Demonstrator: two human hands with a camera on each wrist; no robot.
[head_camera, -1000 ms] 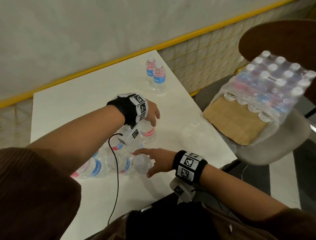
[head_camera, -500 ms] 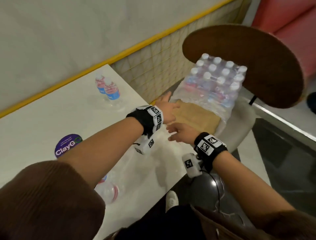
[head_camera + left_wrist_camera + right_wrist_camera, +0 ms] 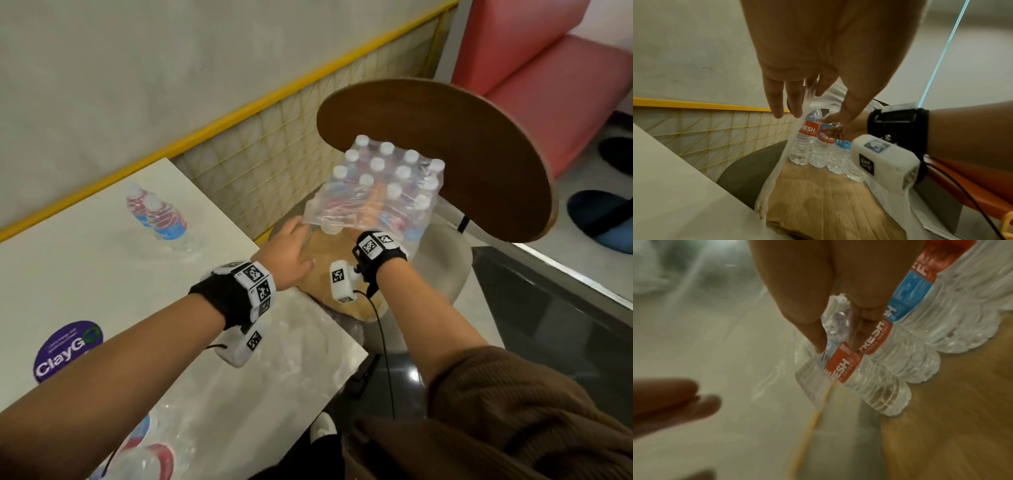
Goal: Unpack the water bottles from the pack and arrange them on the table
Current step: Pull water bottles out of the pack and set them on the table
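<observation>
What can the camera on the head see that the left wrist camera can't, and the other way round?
Only the head view shows two bottles standing on the white table, the purple sticker, the bottle caps and the pink sofa.

Only the left wrist view shows the red FRESH labels and the left hand's fingers holding the plastic wrap open.

Both show the left hand, right hand, the pack and its cardboard base.

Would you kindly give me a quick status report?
Left hand lifting the wrap; right hand gripping a bottle inside the pack. Loose wrap in the way.
</observation>
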